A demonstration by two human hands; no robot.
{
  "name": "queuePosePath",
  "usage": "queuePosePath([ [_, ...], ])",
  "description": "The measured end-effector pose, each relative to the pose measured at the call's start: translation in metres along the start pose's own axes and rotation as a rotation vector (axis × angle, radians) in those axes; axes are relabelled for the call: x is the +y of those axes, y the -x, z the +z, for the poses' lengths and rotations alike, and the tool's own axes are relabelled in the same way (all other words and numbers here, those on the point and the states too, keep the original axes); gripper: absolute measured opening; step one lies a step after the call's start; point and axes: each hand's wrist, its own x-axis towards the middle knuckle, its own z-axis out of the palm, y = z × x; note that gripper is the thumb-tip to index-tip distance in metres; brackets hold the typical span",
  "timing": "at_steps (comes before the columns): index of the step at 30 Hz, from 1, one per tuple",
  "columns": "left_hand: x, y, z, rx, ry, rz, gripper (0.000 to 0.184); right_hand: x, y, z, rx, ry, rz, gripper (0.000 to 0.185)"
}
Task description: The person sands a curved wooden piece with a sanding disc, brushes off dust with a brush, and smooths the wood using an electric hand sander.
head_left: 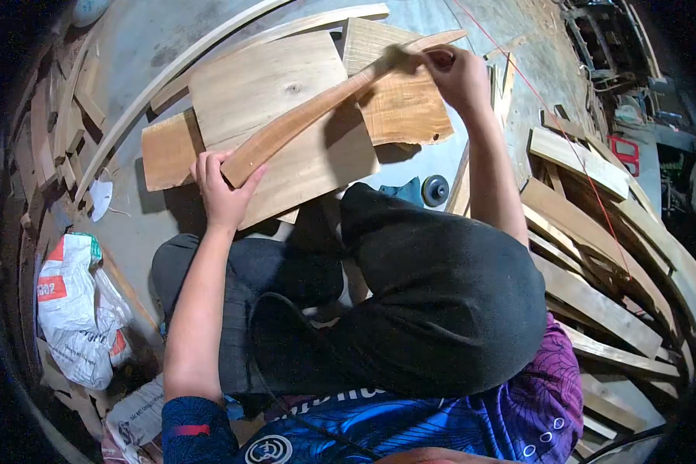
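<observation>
The left hand [228, 189] was closed around the wide end of a curved wooden piece [301, 116], and the right hand [460, 77] pinched it near the narrow end. The piece slanted above a broad pale board [286, 85] on the floor [131, 220].

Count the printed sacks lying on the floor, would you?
2: one white sack at the far left, another sack just below it, beside the left sleeve. More may be hidden.
</observation>
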Motion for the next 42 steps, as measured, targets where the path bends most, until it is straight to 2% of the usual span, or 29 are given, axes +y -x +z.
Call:
queuePosePath([
  [1, 0.0, -0.001, 0.0, 0.003, -0.008, -0.001, 0.059, 0.003, 0.0, -0.004, 0.055, 0.193, -0.005, 0.024],
  [3, 0.004, -0.007, -0.001, 0.016, -0.034, 0.022, 0.057, 0.019, 0.003, 0.011, 0.04, -0.05, -0.057, 0.022],
  [4, 0.006, -0.013, -0.005, 0.017, -0.031, 0.038, 0.057, 0.01, 0.006, 0.01, -0.112, -0.224, -0.093, 0.026],
  [5, 0.006, -0.016, -0.012, -0.055, -0.007, 0.075, 0.054, 0.0, 0.013, 0.012, -0.259, -0.532, 0.085, 0.028],
  [6, 0.007, -0.017, -0.02, -0.134, 0.016, 0.102, 0.051, -0.01, 0.016, 0.009, -0.275, -0.513, 0.112, 0.03],
  [9, 0.003, -0.017, -0.064, -0.334, 0.076, -0.091, 0.046, 0.01, 0.015, 0.02, 0.077, -0.274, 0.085, 0.035],
  [10, -0.003, -0.015, -0.08, -0.326, 0.04, -0.075, 0.046, 0.013, 0.013, 0.016, 0.118, -0.233, 0.138, 0.035],
  [12, -0.029, 0.0, -0.106, -0.33, -0.07, -0.141, 0.047, 0.03, 0.007, 0.02, 0.286, -0.087, 0.048, 0.035],
  [13, -0.032, 0.007, -0.114, -0.283, 0.022, -0.218, 0.049, 0.033, 0.007, 0.022, 0.371, -0.073, -0.012, 0.037],
  [16, -0.04, 0.009, -0.116, -0.209, -0.018, -0.199, 0.052, 0.009, 0.02, 0.024, 0.175, -0.23, -0.042, 0.038],
  [17, -0.042, 0.007, -0.113, -0.212, -0.045, -0.211, 0.053, 0.007, 0.021, 0.024, 0.031, -0.273, -0.007, 0.039],
  [19, -0.048, 0.005, -0.107, -0.199, 0.015, -0.256, 0.053, 0.007, 0.019, 0.012, -0.1, -0.568, 0.143, 0.042],
  [20, -0.051, 0.005, -0.106, -0.188, 0.068, -0.303, 0.053, 0.034, 0.009, 0.024, -0.035, -0.42, 0.117, 0.043],
  [21, -0.057, 0.005, -0.106, -0.184, 0.068, -0.3, 0.053, 0.046, 0.005, 0.024, 0.175, -0.306, 0.119, 0.044],
  [22, -0.062, 0.006, -0.107, -0.196, 0.124, -0.325, 0.053, 0.061, 0.0, 0.021, 0.237, -0.326, 0.166, 0.042],
  [23, -0.066, 0.008, -0.106, -0.207, 0.182, -0.349, 0.053, 0.075, -0.007, 0.018, 0.26, 0.023, 0.181, 0.035],
  [25, -0.061, 0.007, -0.106, -0.211, 0.204, -0.376, 0.054, 0.078, -0.004, 0.013, 0.367, 0.283, 0.097, 0.032],
  [26, -0.059, 0.004, -0.106, -0.217, 0.223, -0.401, 0.054, 0.078, -0.009, 0.017, 0.391, 0.162, 0.029, 0.036],
  [28, -0.061, 0.004, -0.106, -0.213, 0.233, -0.422, 0.055, 0.067, -0.007, 0.017, 0.175, -0.362, 0.213, 0.038],
  [29, -0.063, 0.006, -0.107, -0.21, 0.242, -0.452, 0.056, 0.06, -0.004, 0.018, 0.167, -0.48, 0.297, 0.039],
  [31, -0.07, 0.007, -0.107, -0.223, 0.286, -0.468, 0.057, 0.066, -0.011, 0.012, 0.327, -0.178, 0.213, 0.026],
  [32, -0.072, 0.006, -0.107, -0.224, 0.335, -0.478, 0.058, 0.06, -0.01, -0.006, 0.313, -0.12, 0.423, 0.027],
  [33, -0.071, 0.007, -0.107, -0.225, 0.332, -0.477, 0.058, 0.096, -0.016, 0.01, 0.492, 0.046, 0.214, 0.026],
  [35, -0.069, 0.006, -0.107, -0.214, 0.342, -0.48, 0.059, 0.119, -0.023, 0.017, 0.495, -0.168, 0.24, 0.025],
  [36, -0.07, 0.004, -0.106, -0.215, 0.342, -0.475, 0.059, 0.083, -0.021, -0.015, 0.235, -0.294, 0.504, 0.024],
  [38, -0.074, 0.007, -0.105, -0.203, 0.371, -0.45, 0.06, 0.063, -0.014, -0.02, 0.134, -0.552, 0.472, 0.023],
  [39, -0.077, 0.007, -0.104, -0.203, 0.369, -0.454, 0.06, 0.091, -0.018, 0.001, 0.264, -0.232, 0.226, 0.02],
  [41, -0.081, 0.008, -0.104, -0.199, 0.395, -0.463, 0.06, 0.088, -0.015, 0.005, 0.522, 0.174, -0.008, 0.017],
  [42, -0.078, 0.008, -0.105, -0.198, 0.388, -0.463, 0.06, 0.081, -0.015, 0.009, 0.444, -0.054, 0.104, 0.016],
])
